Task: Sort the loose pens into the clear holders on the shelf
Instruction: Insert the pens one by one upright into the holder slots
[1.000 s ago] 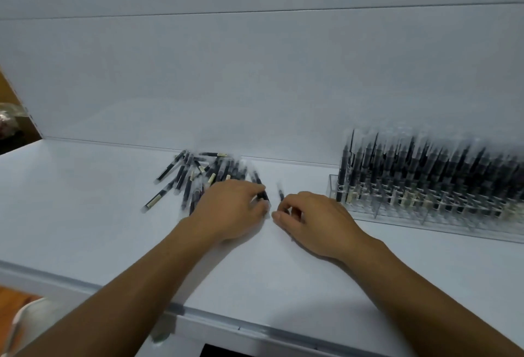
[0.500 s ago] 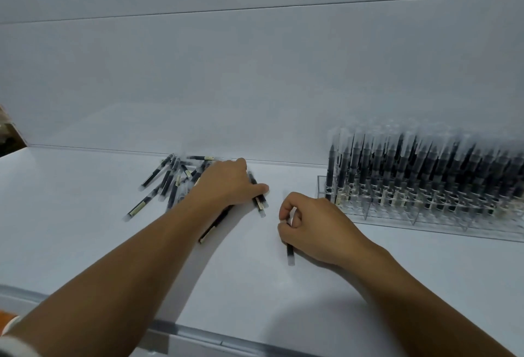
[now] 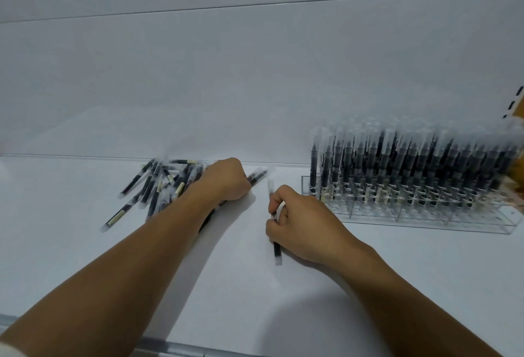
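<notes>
Two bare hands work at a white shelf (image 3: 85,257). The left hand (image 3: 226,180) is clenched around a bundle of pens (image 3: 257,177) at the edge of the loose pile (image 3: 158,186). The right hand (image 3: 300,226) grasps a single pen (image 3: 277,251), near the clear holder (image 3: 425,216) packed with upright pens farther right.

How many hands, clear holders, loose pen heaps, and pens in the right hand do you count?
Hands: 2, left hand and right hand
Clear holder: 1
Loose pen heap: 1
Pen in right hand: 1
Total: 5
Pens in the left hand are too hidden to count.
</notes>
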